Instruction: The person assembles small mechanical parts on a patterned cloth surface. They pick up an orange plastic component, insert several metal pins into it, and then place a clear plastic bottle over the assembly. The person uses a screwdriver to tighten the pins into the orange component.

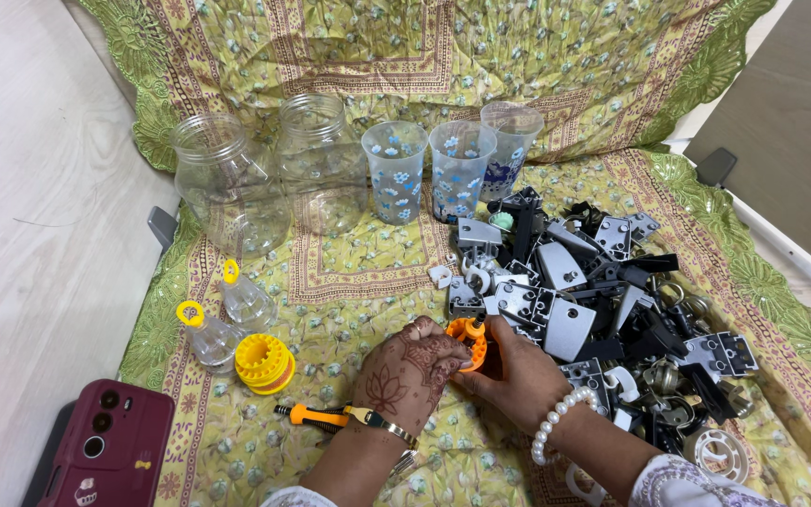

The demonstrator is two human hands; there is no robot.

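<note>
Orange ridged plastic wheel is pinched between both hands over the yellow floral cloth. Left hand and right hand each clench it, just beside the heap of grey and black metal brackets.

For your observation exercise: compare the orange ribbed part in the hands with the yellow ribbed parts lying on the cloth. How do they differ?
The orange part is a single piece; the yellow parts form a stack. The orange part is gripped between the left hand and right hand; the yellow parts rest untouched beside two small bottles. The orange part sits against the grey hardware pile; the yellow parts lie apart from it. Both are round, ribbed plastic.
</note>
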